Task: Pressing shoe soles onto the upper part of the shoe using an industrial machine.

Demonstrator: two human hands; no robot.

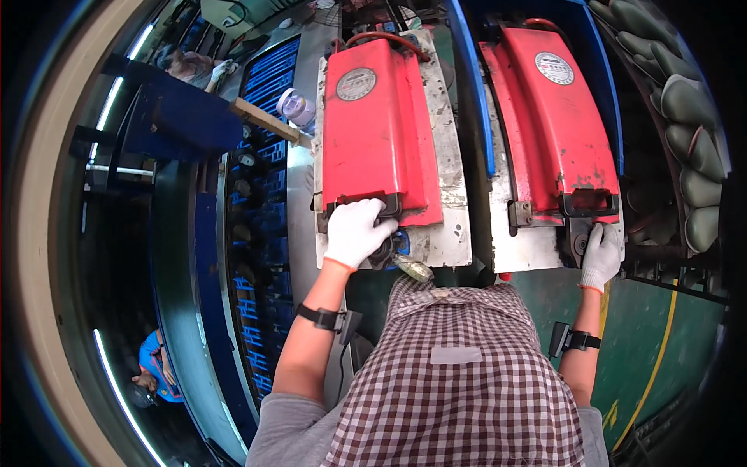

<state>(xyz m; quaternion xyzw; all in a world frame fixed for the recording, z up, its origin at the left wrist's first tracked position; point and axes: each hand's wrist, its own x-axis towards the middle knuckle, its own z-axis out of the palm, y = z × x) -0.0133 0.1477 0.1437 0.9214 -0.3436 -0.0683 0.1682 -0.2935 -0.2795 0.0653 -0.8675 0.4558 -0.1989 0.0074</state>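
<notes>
Two red machine covers lie side by side before me, the left cover [366, 132] and the right cover [556, 121]. My left hand [360, 232], in a white knit glove, is closed around the black handle [391, 204] at the near end of the left cover. Below the right cover's black handle [589, 205], my gloved right hand [601, 255] has its fingers closed at a black metal lever plate [578, 237]; part of its grip is hidden. A small pale, shiny object [414, 268] protrudes under the left machine, next to my left hand; its kind is unclear.
Blue panels [476, 93] flank the right machine. Dark green shoe-shaped pieces [689, 101] fill a rack at far right. A clear jar [296, 107] stands left, near a wooden bar [264, 118] and a conveyor with blue slats [268, 74]. Other people [159, 370] are at far left.
</notes>
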